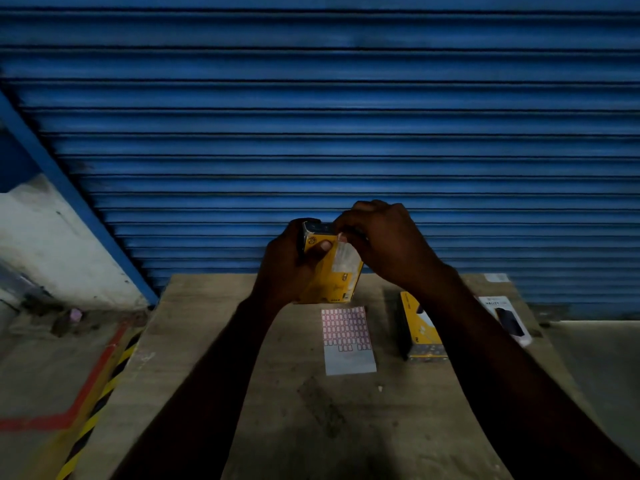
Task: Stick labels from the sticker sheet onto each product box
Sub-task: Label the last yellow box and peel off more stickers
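My left hand [289,261] grips a yellow product box [332,282], held upright above the far part of the wooden table [277,393], thumb across its front. My right hand [384,244] curls over the box's top right corner, fingertips pinching at a small pale label [341,237] against the box. The sticker sheet [347,337], with rows of red-edged labels on its upper part, lies flat on the table just below the box.
A second yellow box [420,330] lies to the right of the sheet, partly under my right forearm. A white box [507,318] with a dark picture sits near the table's right edge. A blue roller shutter [346,116] stands right behind the table.
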A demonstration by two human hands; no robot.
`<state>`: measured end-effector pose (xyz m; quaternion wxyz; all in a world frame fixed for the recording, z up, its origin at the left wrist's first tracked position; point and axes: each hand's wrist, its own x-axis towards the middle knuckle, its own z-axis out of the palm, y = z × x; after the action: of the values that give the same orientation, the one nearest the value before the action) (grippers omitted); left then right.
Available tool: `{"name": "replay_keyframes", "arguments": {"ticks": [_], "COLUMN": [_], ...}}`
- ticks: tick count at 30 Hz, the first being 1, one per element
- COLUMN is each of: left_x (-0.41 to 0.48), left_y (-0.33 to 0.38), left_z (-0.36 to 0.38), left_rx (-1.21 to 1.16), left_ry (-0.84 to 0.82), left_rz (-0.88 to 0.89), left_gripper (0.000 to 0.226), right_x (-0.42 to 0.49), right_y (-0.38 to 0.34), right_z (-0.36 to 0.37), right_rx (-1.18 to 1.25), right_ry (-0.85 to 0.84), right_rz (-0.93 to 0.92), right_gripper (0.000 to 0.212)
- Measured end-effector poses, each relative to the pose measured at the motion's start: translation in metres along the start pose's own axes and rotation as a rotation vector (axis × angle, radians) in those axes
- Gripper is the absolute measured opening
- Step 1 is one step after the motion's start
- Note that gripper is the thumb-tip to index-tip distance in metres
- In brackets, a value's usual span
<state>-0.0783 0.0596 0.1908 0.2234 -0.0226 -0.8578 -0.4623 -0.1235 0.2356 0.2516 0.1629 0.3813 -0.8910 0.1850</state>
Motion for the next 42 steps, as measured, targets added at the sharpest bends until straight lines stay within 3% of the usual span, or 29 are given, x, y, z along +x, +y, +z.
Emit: {"name": "replay_keyframes", "arguments": {"ticks": [7,13,21,26,32,42], "left_x": [0.001,0.001,0.001,0.000,0.000,0.002], "left_y": [0.001,0.005,0.008,0.011,0.011,0.009], "left_z": [0.001,0.002,0.002,0.003,0.005,0.005], "left_rx": [0.014,0.036,0.016,-0.006,0.011,0.057], "left_ry": [0.015,0.016,0.038,0.043,0.069,0.131], "left_rz": [-0.006,0.014,0.002,-0.010,-0.013,0.005], "left_gripper": [0.038,0.036,0.036,0.051,0.042,0.050], "right_x": [-0.001,-0.001,-0.003,-0.005,-0.007,-0.004], "right_y": [-0.005,0.000,-0.001,0.002,0.004,0.004], "right_z": [-0.002,-0.001,-0.001,0.003,0.005,0.001], "right_rx": [-0.071,-0.060,-0.028,0.040,0.123,0.162], "right_ry": [0.041,0.085,0.099,0.133,0.143,0.087], "right_rz": [0.031,0.016,0.020,0.041,0.057,0.107], "right_gripper": [0.034,0.018,0.018,0.012,0.008,0.005]}}
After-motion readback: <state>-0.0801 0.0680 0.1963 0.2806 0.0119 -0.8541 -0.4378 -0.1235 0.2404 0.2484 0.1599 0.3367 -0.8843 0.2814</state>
